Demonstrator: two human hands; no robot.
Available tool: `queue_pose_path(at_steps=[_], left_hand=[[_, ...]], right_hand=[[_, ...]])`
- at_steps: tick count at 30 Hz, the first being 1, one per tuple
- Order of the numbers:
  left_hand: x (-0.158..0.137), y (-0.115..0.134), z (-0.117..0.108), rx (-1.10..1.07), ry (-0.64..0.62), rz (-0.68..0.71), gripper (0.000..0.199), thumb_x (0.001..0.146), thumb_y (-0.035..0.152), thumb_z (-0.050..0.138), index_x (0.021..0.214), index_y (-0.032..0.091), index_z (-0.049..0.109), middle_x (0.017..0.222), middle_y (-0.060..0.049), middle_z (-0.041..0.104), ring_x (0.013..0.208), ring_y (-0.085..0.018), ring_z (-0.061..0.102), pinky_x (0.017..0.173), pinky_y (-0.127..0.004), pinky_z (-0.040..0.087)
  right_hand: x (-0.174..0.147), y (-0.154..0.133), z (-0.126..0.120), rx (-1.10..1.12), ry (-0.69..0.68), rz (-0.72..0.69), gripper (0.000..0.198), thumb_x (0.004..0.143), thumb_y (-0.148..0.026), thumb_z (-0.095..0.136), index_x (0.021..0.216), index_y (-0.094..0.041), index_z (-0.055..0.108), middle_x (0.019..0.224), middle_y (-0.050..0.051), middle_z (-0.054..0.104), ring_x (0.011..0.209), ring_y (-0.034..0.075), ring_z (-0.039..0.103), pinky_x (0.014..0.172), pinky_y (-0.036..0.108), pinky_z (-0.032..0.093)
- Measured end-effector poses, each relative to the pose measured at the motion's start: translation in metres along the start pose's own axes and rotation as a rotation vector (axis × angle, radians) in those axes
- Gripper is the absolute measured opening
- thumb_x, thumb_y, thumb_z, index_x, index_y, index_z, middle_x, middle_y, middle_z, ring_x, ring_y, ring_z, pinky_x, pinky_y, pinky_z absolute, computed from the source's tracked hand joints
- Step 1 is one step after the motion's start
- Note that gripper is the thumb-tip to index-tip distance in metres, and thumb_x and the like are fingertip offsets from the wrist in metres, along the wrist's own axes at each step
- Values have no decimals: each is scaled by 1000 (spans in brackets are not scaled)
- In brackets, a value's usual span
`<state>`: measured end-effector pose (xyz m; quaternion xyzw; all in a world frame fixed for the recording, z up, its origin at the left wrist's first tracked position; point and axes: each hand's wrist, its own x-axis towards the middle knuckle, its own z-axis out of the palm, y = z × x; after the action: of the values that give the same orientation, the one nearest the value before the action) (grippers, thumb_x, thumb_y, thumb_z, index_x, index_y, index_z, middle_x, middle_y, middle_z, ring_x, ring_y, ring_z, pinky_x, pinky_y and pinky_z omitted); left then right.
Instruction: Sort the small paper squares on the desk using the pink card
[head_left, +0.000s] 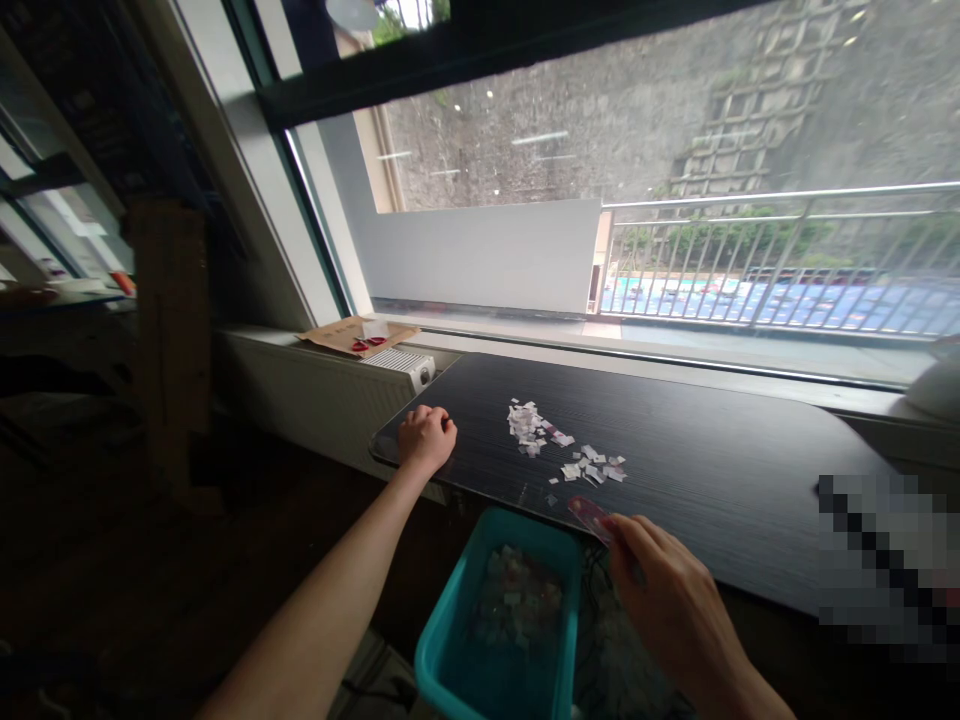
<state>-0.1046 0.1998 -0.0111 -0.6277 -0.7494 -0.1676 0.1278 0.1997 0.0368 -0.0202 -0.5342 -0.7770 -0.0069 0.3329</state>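
Observation:
My left hand rests closed in a loose fist at the left end of the dark table; its palm is hidden, so anything inside does not show. Between the fingers of my right hand is a pink translucent strip, its free end over the table's near edge. Just beyond the strip lies a small group of white paper scraps. A denser pile of scraps sits farther back and to the left. Below the edge, between my arms, a teal plastic bin holds many similar scraps.
Red-handled scissors lie on brown paper on the sill at the left, above a white radiator. A cardboard piece stands farther left. A window with a railing outside runs behind the table. A blurred patch covers the right side.

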Motion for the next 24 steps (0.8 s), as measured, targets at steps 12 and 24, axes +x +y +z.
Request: queue_pose_path(at_steps=[12, 24], left_hand=[[0, 0, -2, -10, -4, -4, 25, 92, 34, 57, 109, 17, 60, 114, -8, 59, 101, -22, 58, 86, -43, 49], [5, -5, 1, -185, 119, 1, 18, 91, 32, 59, 100, 16, 61, 106, -6, 61, 97, -21, 58, 85, -42, 48]], right_hand=[[26, -4, 0, 54, -133, -59, 22, 93, -15, 41, 92, -20, 63, 80, 3, 65, 70, 17, 60, 66, 28, 46], [6, 1, -15, 189, -179, -77, 20, 93, -17, 43, 92, -23, 61, 81, 2, 65, 70, 15, 62, 64, 25, 48]])
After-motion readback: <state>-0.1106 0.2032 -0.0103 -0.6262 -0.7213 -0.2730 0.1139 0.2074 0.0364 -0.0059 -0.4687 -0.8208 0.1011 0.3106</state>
